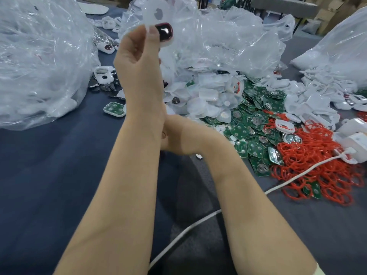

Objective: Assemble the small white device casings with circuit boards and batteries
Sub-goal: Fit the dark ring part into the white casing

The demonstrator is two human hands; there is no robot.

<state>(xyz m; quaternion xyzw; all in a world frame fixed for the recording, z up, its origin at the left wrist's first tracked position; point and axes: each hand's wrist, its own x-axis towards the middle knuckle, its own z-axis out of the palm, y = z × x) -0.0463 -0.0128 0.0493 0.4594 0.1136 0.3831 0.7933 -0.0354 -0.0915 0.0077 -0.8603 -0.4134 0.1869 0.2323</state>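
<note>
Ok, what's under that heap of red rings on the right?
Green circuit boards poke out beneath the red rings at the near edge, on the dark blue cloth. Anything deeper under the heap is covered.

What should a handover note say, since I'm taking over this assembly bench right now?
Left hand: raised, pinching a small white casing with a glossy dark dome.
Right hand: low behind the left wrist, mostly hidden; its grip cannot be told.
Parts: a heap of green circuit boards, a tangle of red rubber rings and a pile of translucent white plastic covers lie right of the arms on the dark blue cloth table.
Done: one white casing with a green board fitted lies left of the left wrist.
Left: the heaps are large, so most assembly likely remains.
</note>
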